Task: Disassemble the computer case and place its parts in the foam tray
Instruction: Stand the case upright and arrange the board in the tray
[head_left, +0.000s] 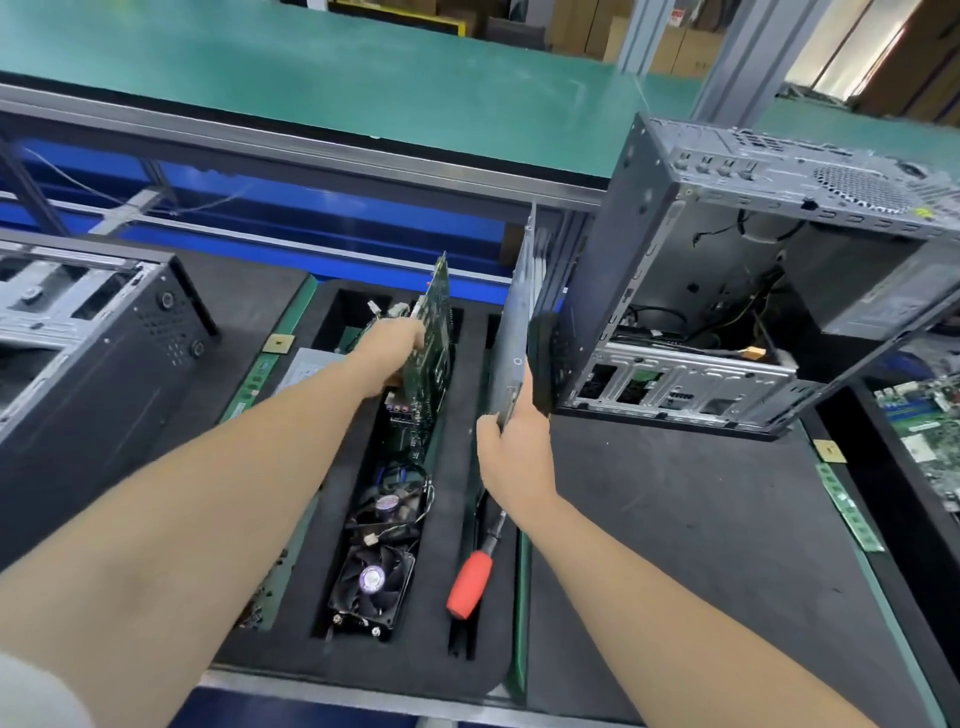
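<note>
The open grey computer case stands at the right on a black foam mat, its inside facing me with loose cables showing. My left hand grips a green circuit board that stands on edge in the middle slot of the black foam tray. My right hand holds the near lower edge of a grey metal side panel, upright on its edge in the slot to the right, just left of the case. A cooling fan lies in the middle slot near me.
A red-handled screwdriver lies in the right slot below my right hand. Another black case sits at the left. A tray with a green motherboard is at the far right. Green memory sticks lie beside the trays.
</note>
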